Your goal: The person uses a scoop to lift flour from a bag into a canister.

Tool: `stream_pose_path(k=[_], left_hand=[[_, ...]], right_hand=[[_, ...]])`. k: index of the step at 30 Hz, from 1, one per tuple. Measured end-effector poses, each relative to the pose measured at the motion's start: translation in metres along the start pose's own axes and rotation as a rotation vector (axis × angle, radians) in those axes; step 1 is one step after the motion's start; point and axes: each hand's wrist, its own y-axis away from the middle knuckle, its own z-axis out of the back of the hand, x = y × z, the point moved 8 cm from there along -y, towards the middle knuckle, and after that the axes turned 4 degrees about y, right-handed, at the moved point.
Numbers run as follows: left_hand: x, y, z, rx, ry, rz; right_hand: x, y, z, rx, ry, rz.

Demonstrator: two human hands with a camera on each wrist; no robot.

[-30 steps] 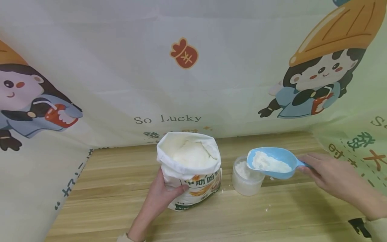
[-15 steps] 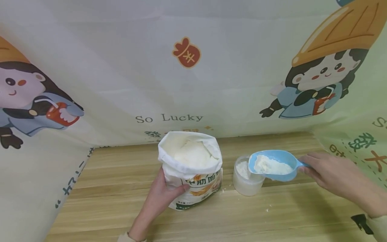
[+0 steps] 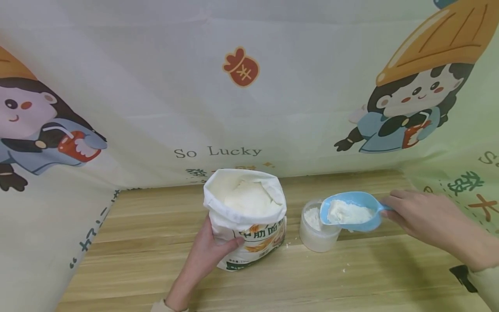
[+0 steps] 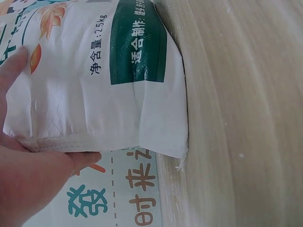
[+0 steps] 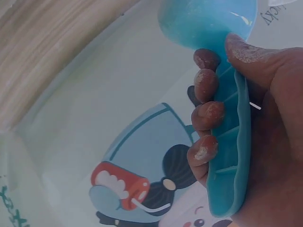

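A white flour bag [image 3: 234,236] stands upright with its top rolled open and flour [image 3: 249,197] showing inside. My left hand [image 3: 212,249] grips the bag's left side, thumb across the printed front, as the left wrist view also shows. In my right hand [image 3: 432,221] is the handle of a blue scoop [image 3: 368,223], fingers curled round it; the right wrist view shows powder on the fingertips. White flour [image 3: 347,212] lies in the scoop. The scoop's tip hangs over the right part of a clear round tub [image 3: 317,240], which holds white powder.
Small white crumbs [image 3: 344,270] dot the wooden tabletop [image 3: 156,225] around the tub. A printed cloth backdrop [image 3: 296,108] rises behind and on both sides of the table.
The scoop has shifted slightly right over the tub, and its load looks a little smaller. My right hand has turned a little on the handle. The left hand and bag stay put.
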Motion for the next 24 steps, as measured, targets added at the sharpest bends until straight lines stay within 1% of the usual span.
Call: stream_pose_path(k=[2, 6, 10, 14, 24], left_hand=[[0.0, 0.0, 0.0, -0.002, -0.006, 0.001], [0.001, 0.0, 0.0, -0.007, -0.022, 0.0], [0.001, 0.0, 0.0, -0.005, -0.027, -0.001], [0.001, 0.001, 0.0, -0.008, -0.03, 0.013], [0.001, 0.002, 0.001, -0.013, -0.033, 0.013]], right_hand=[[0.001, -0.002, 0.001, 0.017, 0.001, -0.004], [0.004, -0.008, 0.005, 0.02, 0.006, 0.006], [0.01, -0.012, 0.011, -0.008, 0.023, 0.042], [0.015, -0.017, 0.017, -0.021, 0.05, 0.059], [0.027, -0.03, 0.024, 0.006, 0.113, 0.078]])
